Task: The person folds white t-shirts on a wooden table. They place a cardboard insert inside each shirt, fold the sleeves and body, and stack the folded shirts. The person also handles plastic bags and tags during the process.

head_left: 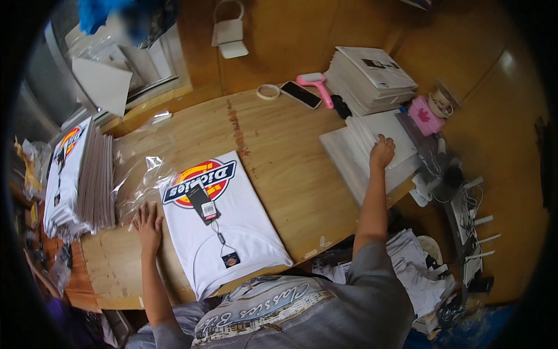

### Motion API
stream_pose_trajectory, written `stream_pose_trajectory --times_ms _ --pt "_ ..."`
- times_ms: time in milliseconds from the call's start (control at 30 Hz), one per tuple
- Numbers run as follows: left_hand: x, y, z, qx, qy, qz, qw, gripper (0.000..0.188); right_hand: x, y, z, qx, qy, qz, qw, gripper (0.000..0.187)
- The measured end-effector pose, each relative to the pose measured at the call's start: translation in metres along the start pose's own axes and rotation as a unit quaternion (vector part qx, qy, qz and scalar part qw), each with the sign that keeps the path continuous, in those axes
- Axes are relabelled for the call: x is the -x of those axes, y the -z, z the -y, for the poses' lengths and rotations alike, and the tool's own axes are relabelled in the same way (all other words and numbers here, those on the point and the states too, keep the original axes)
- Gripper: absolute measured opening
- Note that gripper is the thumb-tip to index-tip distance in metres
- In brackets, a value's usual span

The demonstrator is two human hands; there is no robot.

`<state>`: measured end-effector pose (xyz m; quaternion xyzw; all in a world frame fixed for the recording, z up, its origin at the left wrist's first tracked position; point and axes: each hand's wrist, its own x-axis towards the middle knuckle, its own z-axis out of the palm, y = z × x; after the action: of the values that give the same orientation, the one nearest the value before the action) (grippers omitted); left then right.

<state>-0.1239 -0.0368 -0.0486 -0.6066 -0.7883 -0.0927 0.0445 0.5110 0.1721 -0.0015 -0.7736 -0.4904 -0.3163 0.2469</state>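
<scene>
While R hand (382, 152) is on white sheets (361, 132) (grip? can't tell), L hand (149, 225) lies flat, loose, nearer the tee (239, 214) btwn them, long way pointing away, bit L.

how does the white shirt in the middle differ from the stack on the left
The white shirt lies low and flat, while the stack rises many layers high. The white shirt lies right of the left hand; the stack stands left of it. Both show white fabric with a colourful printed emblem on top.
</scene>
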Motion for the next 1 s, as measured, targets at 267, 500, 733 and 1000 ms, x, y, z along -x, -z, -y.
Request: stream_pose_trajectory --times_ms 267,500,733,1000 --pt "-0.035 -0.035 0.058 -0.060 0.105 -0.103 0.987 0.033 -0.003 -0.026 -0.035 -0.086 -0.154 0.205 0.963 0.012" --pt "-0.028 -0.037 0.054 -0.069 0.073 -0.209 0.973 0.029 -0.015 -0.031 -0.060 -0.212 -0.140 0.243 0.936 0.012" --pt "-0.026 -0.039 0.060 -0.071 0.076 -0.216 0.971 0.027 -0.017 -0.033 -0.060 -0.245 -0.141 0.255 0.925 0.012" --pt "-0.027 -0.039 0.059 -0.063 0.074 -0.218 0.971 0.027 -0.017 -0.033 -0.056 -0.227 -0.125 0.252 0.933 0.009"
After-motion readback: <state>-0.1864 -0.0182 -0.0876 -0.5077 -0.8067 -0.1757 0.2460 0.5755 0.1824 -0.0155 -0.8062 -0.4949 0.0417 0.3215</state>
